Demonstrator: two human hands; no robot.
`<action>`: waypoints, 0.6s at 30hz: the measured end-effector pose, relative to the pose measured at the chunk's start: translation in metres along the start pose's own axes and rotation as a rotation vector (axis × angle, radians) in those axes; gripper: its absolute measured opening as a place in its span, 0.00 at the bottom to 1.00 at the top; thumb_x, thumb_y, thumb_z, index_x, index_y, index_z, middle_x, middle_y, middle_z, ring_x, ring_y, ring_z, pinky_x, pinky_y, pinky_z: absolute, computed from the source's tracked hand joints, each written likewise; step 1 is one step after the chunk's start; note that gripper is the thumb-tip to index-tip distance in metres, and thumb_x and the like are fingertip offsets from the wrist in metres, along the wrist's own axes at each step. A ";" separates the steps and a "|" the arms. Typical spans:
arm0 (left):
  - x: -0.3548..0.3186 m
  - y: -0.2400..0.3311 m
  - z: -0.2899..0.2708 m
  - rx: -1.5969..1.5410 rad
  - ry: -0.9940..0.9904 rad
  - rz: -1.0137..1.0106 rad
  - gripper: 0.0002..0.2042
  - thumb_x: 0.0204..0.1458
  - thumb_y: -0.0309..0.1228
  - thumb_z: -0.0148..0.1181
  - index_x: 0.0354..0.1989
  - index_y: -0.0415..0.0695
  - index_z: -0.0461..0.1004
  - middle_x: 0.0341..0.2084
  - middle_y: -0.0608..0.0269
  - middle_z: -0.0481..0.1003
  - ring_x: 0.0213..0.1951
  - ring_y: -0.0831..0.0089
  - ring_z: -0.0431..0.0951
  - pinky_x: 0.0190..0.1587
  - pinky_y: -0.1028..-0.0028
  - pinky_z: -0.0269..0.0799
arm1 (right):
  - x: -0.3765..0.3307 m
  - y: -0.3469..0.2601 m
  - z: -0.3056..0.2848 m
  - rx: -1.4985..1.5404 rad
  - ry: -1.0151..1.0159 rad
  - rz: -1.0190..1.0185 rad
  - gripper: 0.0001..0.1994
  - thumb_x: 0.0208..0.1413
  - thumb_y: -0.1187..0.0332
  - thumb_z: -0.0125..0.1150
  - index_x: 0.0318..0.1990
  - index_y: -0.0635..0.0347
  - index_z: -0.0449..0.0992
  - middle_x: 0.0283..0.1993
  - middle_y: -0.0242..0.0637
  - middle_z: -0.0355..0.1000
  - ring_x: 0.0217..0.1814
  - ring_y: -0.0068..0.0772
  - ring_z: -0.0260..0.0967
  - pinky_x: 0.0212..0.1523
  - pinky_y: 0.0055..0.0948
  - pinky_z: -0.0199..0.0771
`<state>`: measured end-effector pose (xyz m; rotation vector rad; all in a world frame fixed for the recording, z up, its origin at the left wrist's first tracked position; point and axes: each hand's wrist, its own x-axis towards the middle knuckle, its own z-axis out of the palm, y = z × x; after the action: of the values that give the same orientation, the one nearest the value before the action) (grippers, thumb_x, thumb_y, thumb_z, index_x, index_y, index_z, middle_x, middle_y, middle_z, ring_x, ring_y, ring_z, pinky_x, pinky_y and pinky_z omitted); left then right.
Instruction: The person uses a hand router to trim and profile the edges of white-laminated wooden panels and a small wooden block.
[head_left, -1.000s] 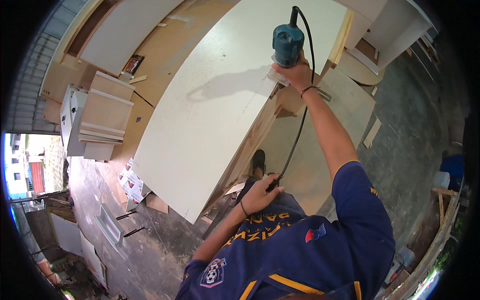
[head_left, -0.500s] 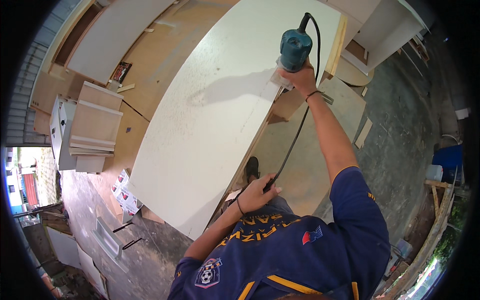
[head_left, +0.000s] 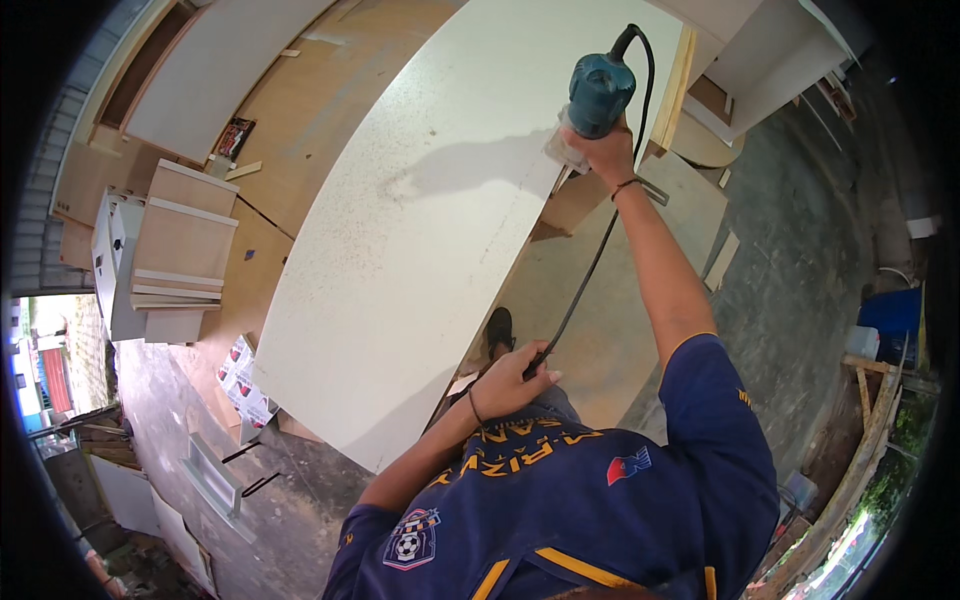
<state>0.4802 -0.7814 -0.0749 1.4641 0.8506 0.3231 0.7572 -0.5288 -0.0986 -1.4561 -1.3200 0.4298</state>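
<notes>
In my right hand (head_left: 604, 157) is a teal trim router (head_left: 600, 95), gripped round its lower body. Its clear base (head_left: 566, 143) rests at the right edge of a large white panel (head_left: 370, 270), near the far end. A black power cord (head_left: 590, 270) loops from the router's top and runs down past my right wrist. Close to my body, my left hand (head_left: 512, 381) is closed around that cord, beside the panel's near right edge. Fine dust specks lie scattered over the white surface.
Stacked wooden panels (head_left: 185, 235) stand to the left on a brown board. A grey metal-like channel piece (head_left: 215, 478) lies on the concrete floor at lower left. White cabinet parts (head_left: 750, 70) stand at far right, and a blue container (head_left: 890, 312) sits near the right rim.
The router and my right hand have shifted slightly right in the picture, the router tilting a little. The view has moved slightly. My left hand keeps hold of the cord.
</notes>
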 end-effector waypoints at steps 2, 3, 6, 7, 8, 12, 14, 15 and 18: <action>-0.003 -0.001 -0.004 -0.008 -0.010 -0.041 0.18 0.58 0.37 0.60 0.51 0.38 0.68 0.23 0.65 0.69 0.26 0.74 0.69 0.33 0.72 0.66 | -0.006 -0.007 -0.001 0.003 -0.016 0.020 0.37 0.34 0.53 0.78 0.53 0.58 0.68 0.42 0.38 0.79 0.44 0.34 0.79 0.49 0.32 0.79; -0.006 -0.001 -0.007 0.006 -0.022 -0.018 0.18 0.58 0.38 0.60 0.49 0.38 0.69 0.23 0.64 0.70 0.27 0.73 0.70 0.33 0.72 0.67 | -0.010 -0.011 0.000 0.020 -0.025 0.027 0.38 0.34 0.53 0.78 0.54 0.58 0.69 0.44 0.38 0.79 0.45 0.34 0.79 0.49 0.32 0.78; -0.018 0.000 -0.010 0.062 -0.096 -0.066 0.17 0.58 0.40 0.59 0.45 0.38 0.70 0.25 0.61 0.73 0.28 0.72 0.73 0.34 0.71 0.68 | -0.029 -0.023 0.004 0.014 -0.053 0.052 0.39 0.35 0.52 0.79 0.55 0.60 0.70 0.46 0.38 0.79 0.47 0.33 0.78 0.50 0.31 0.78; -0.023 0.001 -0.010 0.062 -0.124 -0.064 0.17 0.58 0.41 0.59 0.44 0.38 0.70 0.26 0.60 0.74 0.28 0.72 0.74 0.34 0.71 0.68 | -0.035 -0.027 0.005 -0.013 -0.068 0.065 0.39 0.35 0.53 0.79 0.55 0.59 0.70 0.47 0.38 0.79 0.47 0.33 0.78 0.50 0.31 0.78; -0.027 0.001 -0.010 0.063 -0.153 -0.061 0.17 0.58 0.42 0.59 0.42 0.38 0.70 0.26 0.59 0.75 0.29 0.71 0.74 0.34 0.71 0.68 | -0.041 -0.030 0.006 -0.042 -0.082 0.076 0.39 0.35 0.53 0.79 0.55 0.59 0.70 0.47 0.38 0.79 0.47 0.33 0.78 0.50 0.31 0.78; -0.038 0.001 -0.010 0.053 -0.249 -0.186 0.17 0.59 0.43 0.58 0.40 0.38 0.71 0.27 0.58 0.75 0.30 0.72 0.76 0.35 0.71 0.68 | -0.068 -0.039 0.012 0.011 -0.054 -0.028 0.32 0.35 0.55 0.77 0.48 0.59 0.73 0.39 0.34 0.81 0.41 0.29 0.80 0.46 0.30 0.79; -0.043 0.000 -0.010 0.035 -0.293 -0.288 0.18 0.59 0.44 0.58 0.38 0.38 0.71 0.26 0.58 0.75 0.30 0.72 0.75 0.35 0.72 0.69 | -0.080 -0.042 0.017 -0.023 -0.106 0.008 0.31 0.35 0.55 0.78 0.47 0.61 0.74 0.38 0.35 0.81 0.40 0.29 0.80 0.44 0.30 0.80; -0.044 0.000 -0.010 0.020 -0.294 -0.296 0.18 0.59 0.44 0.58 0.38 0.38 0.71 0.26 0.58 0.75 0.30 0.73 0.75 0.35 0.71 0.69 | -0.087 -0.043 0.019 -0.024 -0.140 0.000 0.30 0.35 0.55 0.78 0.46 0.62 0.74 0.38 0.36 0.81 0.39 0.29 0.80 0.44 0.30 0.80; -0.047 -0.001 -0.008 -0.002 -0.296 -0.275 0.18 0.59 0.45 0.58 0.37 0.38 0.72 0.26 0.59 0.75 0.29 0.74 0.74 0.35 0.71 0.69 | -0.119 -0.051 0.026 0.027 -0.183 0.027 0.27 0.35 0.55 0.78 0.40 0.63 0.76 0.38 0.37 0.81 0.39 0.28 0.80 0.43 0.30 0.80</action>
<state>0.4428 -0.8069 -0.0604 1.3315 0.7960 -0.0968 0.6734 -0.6299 -0.1083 -1.4401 -1.4345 0.6088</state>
